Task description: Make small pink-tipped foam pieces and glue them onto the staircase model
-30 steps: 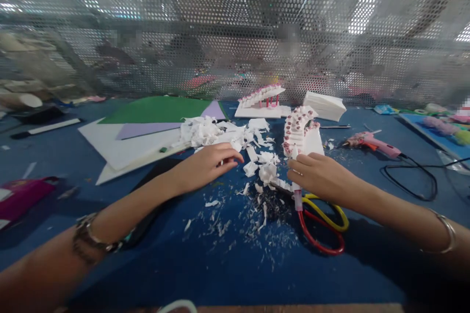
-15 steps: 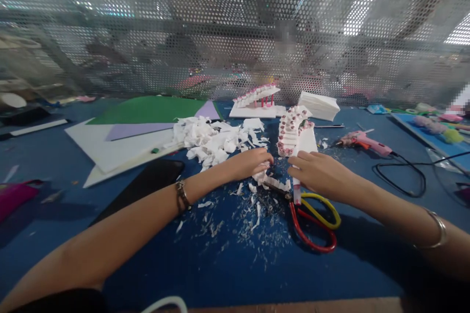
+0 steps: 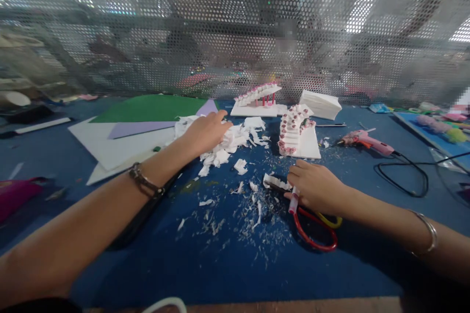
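My left hand (image 3: 207, 132) is over the pile of torn white paper scraps (image 3: 235, 138), its fingers apart, with nothing visible in them. My right hand (image 3: 316, 186) is closed round a slim, pale tube with a pinkish end (image 3: 293, 201), which points down toward me. Partly under that hand lie large scissors (image 3: 314, 242) with one red and one yellow handle; a white paper strip (image 3: 276, 183) lies along their blades. Just beyond my right hand stands a small white curved staircase model (image 3: 292, 134) with dark pink dots along its edges.
A second white staircase model (image 3: 257, 100) on pink posts stands farther back, near a folded white piece (image 3: 320, 104). A pink glue gun (image 3: 367, 143) with a black cord lies right. Green sheet (image 3: 143, 108) and white boards (image 3: 95, 144) lie left. A perforated metal screen (image 3: 235, 24) rises behind.
My left hand has moved left and away from me, from beside the scissors to the scrap pile. A crumpled scrap it was touching now lies on the table. My right hand has shifted slightly nearer.
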The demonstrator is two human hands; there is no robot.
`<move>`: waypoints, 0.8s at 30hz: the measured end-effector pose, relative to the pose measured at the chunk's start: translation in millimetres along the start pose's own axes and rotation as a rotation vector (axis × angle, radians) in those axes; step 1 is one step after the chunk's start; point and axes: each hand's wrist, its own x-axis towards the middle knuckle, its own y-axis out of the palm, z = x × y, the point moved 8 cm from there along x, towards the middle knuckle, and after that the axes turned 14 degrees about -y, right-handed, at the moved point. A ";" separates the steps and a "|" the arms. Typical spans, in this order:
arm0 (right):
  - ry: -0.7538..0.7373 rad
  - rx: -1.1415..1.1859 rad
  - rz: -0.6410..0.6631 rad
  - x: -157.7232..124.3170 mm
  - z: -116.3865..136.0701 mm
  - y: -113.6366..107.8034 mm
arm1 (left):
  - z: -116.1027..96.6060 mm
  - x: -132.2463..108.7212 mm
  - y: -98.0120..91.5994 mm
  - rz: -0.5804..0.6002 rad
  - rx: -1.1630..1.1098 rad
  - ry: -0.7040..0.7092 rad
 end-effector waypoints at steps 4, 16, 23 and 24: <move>0.027 0.077 0.014 -0.9 0.7 4.6 | -65.0 -28.8 -1.9 0.062 -0.099 0.316; 0.077 0.116 0.026 -7.5 -0.6 -4.3 | -120.7 -59.4 19.0 0.487 -0.476 0.556; 0.128 0.089 0.029 -33.1 -11.1 -10.5 | -122.1 -47.8 19.7 0.428 -0.444 0.439; 0.119 0.086 0.029 -32.6 -9.8 -9.6 | -117.0 -43.9 18.0 0.416 -0.421 0.415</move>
